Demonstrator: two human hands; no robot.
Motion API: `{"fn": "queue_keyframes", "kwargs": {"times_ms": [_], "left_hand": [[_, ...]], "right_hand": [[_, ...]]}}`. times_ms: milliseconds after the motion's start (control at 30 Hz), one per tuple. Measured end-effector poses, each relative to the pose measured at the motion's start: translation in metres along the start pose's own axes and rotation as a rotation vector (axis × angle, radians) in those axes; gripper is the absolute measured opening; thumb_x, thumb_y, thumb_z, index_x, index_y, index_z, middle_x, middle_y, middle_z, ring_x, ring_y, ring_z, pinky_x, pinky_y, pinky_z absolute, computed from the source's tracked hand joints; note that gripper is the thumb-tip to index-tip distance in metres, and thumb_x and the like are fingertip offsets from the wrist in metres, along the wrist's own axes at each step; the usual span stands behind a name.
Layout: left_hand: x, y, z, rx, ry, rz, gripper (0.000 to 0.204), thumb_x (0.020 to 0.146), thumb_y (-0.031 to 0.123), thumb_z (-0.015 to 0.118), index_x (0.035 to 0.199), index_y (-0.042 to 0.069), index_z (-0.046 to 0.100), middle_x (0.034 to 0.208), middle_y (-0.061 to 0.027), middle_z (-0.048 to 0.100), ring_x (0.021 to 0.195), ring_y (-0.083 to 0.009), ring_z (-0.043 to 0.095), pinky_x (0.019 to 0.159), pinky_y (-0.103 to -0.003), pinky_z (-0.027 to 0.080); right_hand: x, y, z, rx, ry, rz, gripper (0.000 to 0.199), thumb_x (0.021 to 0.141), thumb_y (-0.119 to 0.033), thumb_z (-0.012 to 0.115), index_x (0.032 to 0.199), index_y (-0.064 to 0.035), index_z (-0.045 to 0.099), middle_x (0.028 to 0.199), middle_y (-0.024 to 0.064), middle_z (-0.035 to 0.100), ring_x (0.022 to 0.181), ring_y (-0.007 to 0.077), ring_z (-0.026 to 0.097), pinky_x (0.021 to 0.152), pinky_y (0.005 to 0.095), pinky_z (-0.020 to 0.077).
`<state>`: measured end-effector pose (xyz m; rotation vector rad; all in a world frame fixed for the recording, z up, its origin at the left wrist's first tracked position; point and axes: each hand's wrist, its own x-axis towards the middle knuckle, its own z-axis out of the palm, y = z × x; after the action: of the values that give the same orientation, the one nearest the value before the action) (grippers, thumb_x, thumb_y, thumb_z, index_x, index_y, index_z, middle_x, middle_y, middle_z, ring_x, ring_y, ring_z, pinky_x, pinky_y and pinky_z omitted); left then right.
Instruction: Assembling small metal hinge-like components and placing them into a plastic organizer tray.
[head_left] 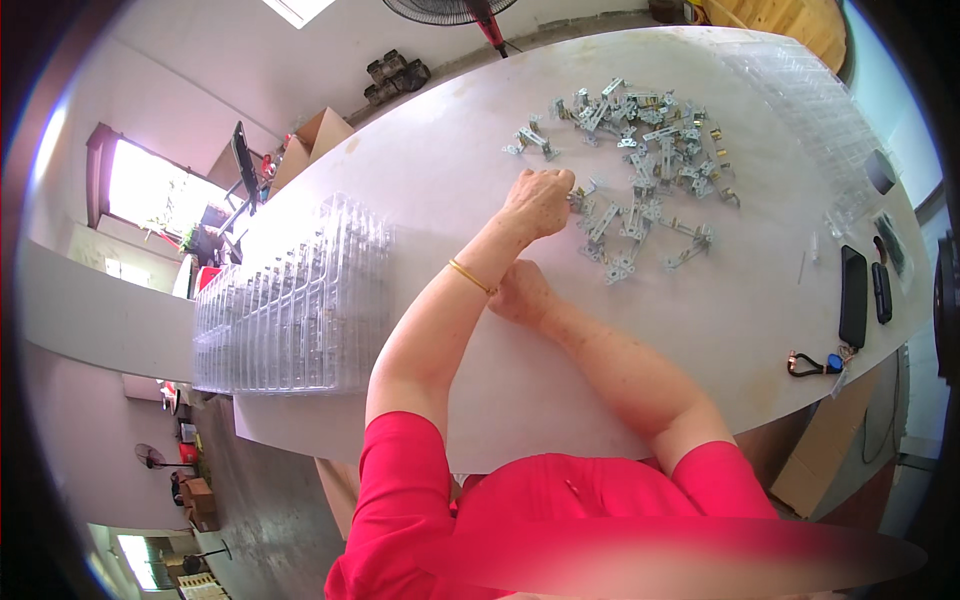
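Trays (300, 300) left, brackets (640, 170) right on table (450, 180)

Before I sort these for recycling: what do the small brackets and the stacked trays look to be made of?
Small brackets: likely plated or galvanised sheet metal; dull silver-grey, thin bent shapes, a few brass-coloured bits. The left hand touches the pile's edge.
Stacked trays: apparently thin clear plastic; see-through, glossy, moulded ribs.

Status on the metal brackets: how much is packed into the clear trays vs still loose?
Done: a stack of clear plastic trays sits at the person's left; whether they are filled cannot be told. In hand: the left hand reaches into the near edge of the loose metal brackets; the right hand rests closed on the white table, partly behind the left forearm. Left: a wide scatter of brackets, and more clear trays at the right.
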<state>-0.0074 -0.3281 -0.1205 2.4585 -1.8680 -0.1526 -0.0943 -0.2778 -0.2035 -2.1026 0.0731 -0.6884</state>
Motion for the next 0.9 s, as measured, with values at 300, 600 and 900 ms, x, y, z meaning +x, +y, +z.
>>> {"fn": "queue_keyframes", "kwargs": {"times_ms": [300, 600, 900], "left_hand": [[-0.018, 0.008, -0.006, -0.457, 0.052, -0.025, 0.024, 0.081, 0.014, 0.062, 0.102, 0.002, 0.063, 0.094, -0.0179, 0.069, 0.091, -0.0331, 0.066, 0.085, -0.04, 0.05], [-0.061, 0.002, -0.04, -0.851, 0.408, -0.112, 0.02, 0.093, 0.011, 0.057, 0.107, -0.004, 0.058, 0.086, -0.0108, 0.066, 0.079, -0.0171, 0.065, 0.075, -0.03, 0.052], [-0.153, -0.043, -0.009, -1.536, 0.574, -0.41, 0.026, 0.094, 0.014, 0.053, 0.11, -0.006, 0.053, 0.078, -0.0068, 0.057, 0.061, -0.0125, 0.057, 0.054, -0.027, 0.049]], "right_hand": [[0.004, 0.008, 0.004, -0.01, -0.043, 0.03, 0.013, 0.081, -0.017, 0.063, 0.081, -0.0042, 0.061, 0.074, 0.0162, 0.066, 0.07, 0.0383, 0.063, 0.06, 0.0442, 0.0484], [0.004, -0.016, -0.016, 0.204, 0.063, 0.123, 0.02, 0.091, -0.02, 0.058, 0.087, -0.0012, 0.063, 0.075, 0.021, 0.064, 0.069, 0.0417, 0.061, 0.063, 0.0477, 0.0474], [0.012, -0.009, -0.018, 0.53, 0.266, 0.363, 0.015, 0.096, -0.019, 0.062, 0.092, -0.0047, 0.062, 0.065, 0.0012, 0.06, 0.06, 0.0062, 0.057, 0.055, 0.0246, 0.0456]]}}
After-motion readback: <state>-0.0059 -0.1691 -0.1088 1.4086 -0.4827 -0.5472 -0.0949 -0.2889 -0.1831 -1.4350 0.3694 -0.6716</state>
